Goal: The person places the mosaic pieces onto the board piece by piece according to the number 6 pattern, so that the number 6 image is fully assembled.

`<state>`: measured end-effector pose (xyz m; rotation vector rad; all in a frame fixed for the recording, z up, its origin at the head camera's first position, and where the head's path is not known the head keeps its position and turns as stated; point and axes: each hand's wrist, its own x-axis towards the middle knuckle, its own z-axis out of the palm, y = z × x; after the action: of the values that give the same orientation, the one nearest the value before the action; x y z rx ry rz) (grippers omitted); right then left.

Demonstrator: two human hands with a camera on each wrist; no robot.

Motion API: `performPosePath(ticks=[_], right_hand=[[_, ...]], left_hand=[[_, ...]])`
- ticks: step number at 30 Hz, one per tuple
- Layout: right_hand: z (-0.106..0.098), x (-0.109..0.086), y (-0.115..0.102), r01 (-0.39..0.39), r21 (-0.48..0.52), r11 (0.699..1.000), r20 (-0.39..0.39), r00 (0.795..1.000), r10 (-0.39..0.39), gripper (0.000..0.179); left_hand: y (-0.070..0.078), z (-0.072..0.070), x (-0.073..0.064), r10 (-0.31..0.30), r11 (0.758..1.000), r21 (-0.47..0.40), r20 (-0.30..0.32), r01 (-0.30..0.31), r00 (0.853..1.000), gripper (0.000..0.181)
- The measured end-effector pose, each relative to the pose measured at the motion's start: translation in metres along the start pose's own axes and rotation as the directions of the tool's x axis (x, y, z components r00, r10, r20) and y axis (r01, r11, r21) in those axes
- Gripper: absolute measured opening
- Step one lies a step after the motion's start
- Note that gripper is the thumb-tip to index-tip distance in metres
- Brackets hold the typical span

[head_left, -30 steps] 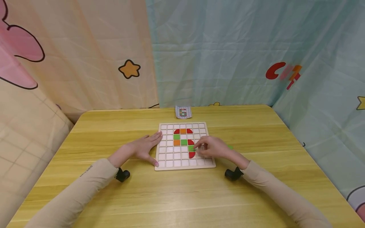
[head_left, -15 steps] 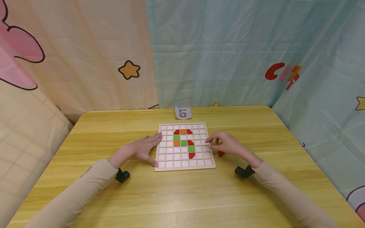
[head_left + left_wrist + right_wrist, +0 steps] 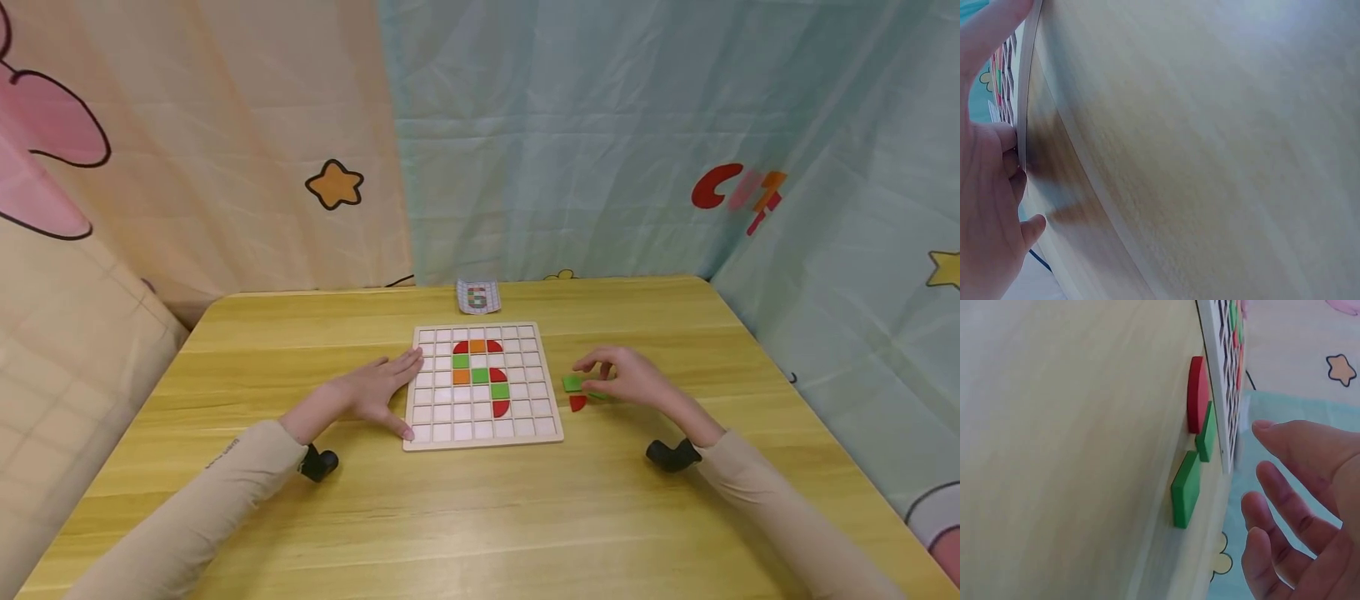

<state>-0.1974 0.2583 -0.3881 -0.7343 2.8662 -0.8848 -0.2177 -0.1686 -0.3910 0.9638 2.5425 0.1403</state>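
Note:
A square wooden grid board lies flat on the table, with red quarter-round, green square and orange square tiles set in some cells. My left hand rests on the board's left edge, its fingers spread and straight. To the right of the board, my right hand hovers over loose tiles with nothing between thumb and fingers, which are loosely bent. Below it lie a green square tile, a red quarter-round tile and a second green tile, partly hidden by the hand in the head view.
A small pattern card with a coloured figure on a grid lies behind the board. The wooden table reaches back to hanging printed curtains. Black wrist cameras sit under both wrists.
My right hand has moved rightward off the board to the loose tiles, uncovering the red and green ones. The left hand stays on the board's edge.

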Motion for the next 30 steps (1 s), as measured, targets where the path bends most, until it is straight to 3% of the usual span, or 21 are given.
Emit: performPosePath(ticks=[6, 14, 20, 30], right_hand=[[-0.003, -0.006, 0.010, -0.037, -0.038, 0.999, -0.021, 0.999, 0.036, 0.029], [-0.006, -0.017, 0.023, -0.131, -0.039, 0.991, 0.038, 0.990, 0.133, 0.037], [-0.005, -0.021, 0.028, -0.148, -0.015, 0.989, 0.071, 0.986, 0.149, 0.040], [-0.004, -0.021, 0.029, -0.137, -0.017, 0.990, 0.050, 0.989, 0.138, 0.031]], left_hand=[[0.001, -0.002, -0.002, -0.008, 1.000, -0.010, 0.005, 0.008, 1.000, 0.122], [0.001, -0.003, -0.002, -0.006, 1.000, -0.005, 0.012, 0.006, 1.000, 0.121], [0.001, -0.001, -0.003, -0.006, 1.000, -0.008, 0.008, 0.006, 1.000, 0.121], [0.001, -0.001, -0.002, 0.008, 1.000, 0.006, -0.001, -0.008, 1.000, 0.122]])
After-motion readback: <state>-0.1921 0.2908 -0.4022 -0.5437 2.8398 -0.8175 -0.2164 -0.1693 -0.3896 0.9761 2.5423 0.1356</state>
